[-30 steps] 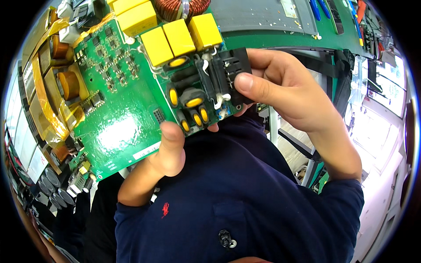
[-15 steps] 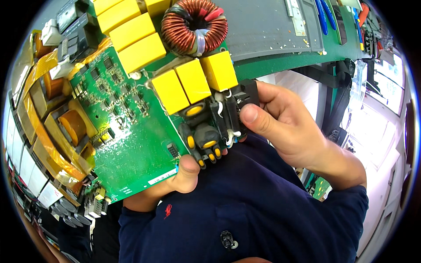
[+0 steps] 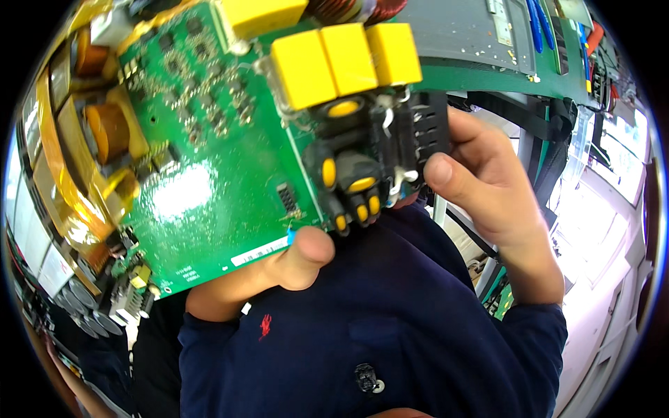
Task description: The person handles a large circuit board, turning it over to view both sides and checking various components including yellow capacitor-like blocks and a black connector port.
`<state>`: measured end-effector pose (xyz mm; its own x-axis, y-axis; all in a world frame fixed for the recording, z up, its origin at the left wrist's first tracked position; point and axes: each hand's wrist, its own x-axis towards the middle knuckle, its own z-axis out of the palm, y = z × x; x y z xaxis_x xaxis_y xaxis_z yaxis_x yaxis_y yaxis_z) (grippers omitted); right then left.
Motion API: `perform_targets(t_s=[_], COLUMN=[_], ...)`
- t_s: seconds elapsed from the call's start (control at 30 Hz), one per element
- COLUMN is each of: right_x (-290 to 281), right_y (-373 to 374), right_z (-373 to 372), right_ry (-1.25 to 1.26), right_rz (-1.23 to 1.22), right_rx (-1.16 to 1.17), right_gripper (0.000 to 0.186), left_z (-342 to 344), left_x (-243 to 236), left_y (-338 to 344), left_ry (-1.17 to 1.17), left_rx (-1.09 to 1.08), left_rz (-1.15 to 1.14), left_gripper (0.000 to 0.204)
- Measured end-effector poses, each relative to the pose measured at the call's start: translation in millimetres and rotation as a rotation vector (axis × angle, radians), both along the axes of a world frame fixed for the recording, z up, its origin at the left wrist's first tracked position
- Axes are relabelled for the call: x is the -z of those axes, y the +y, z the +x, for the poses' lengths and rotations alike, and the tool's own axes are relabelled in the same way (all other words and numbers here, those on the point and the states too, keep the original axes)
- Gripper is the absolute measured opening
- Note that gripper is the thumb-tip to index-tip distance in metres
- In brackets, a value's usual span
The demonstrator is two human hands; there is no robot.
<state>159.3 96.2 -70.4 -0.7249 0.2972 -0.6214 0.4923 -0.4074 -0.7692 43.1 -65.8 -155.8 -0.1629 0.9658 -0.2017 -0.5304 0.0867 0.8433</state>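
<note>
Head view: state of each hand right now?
Left hand: closed, holding the green circuit board by its lower edge.
Right hand: closed, holding the same board by the black block at its right edge.

Green benchtop (image 3: 481, 78) ahead; bright window (image 3: 625, 129) right.

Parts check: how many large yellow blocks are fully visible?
3, in a row on the green board: left block, middle block, right block. Another block is cut off by the top edge; more may be hidden.
</note>
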Motion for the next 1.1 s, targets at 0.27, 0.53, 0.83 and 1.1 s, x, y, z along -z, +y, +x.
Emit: perform_targets(t_s=[0.27,0.53,0.83,1.1], right_x=[-7.0,-7.3,-8.1,-7.0], right_y=[12.8,12.1,0.7,12.3], right_z=[-2.8,-4.1,-1.9,-6.9], right_ry=[-0.061,-0.101,-0.114,-0.076], right_rz=[0.028,-0.004,0.136,0.002], right_rx=[-0.109,-0.096,-0.027,-0.099], right_gripper=[0.055,0.054,0.053,0.051], left_z=[4.4,3.4,7.3,0.2], left_x=[-8.1,-11.0,-5.9,-5.7], left_y=[6.4,10.3,7.8,1.3], left_ry=[-0.019,-0.159,-0.023,0.079], left_rx=[0.01,0.07,0.025,0.103], left_rz=[0.151,0.14,0.146,0.016], left_gripper=[0.04,0.039,0.035,0.044])
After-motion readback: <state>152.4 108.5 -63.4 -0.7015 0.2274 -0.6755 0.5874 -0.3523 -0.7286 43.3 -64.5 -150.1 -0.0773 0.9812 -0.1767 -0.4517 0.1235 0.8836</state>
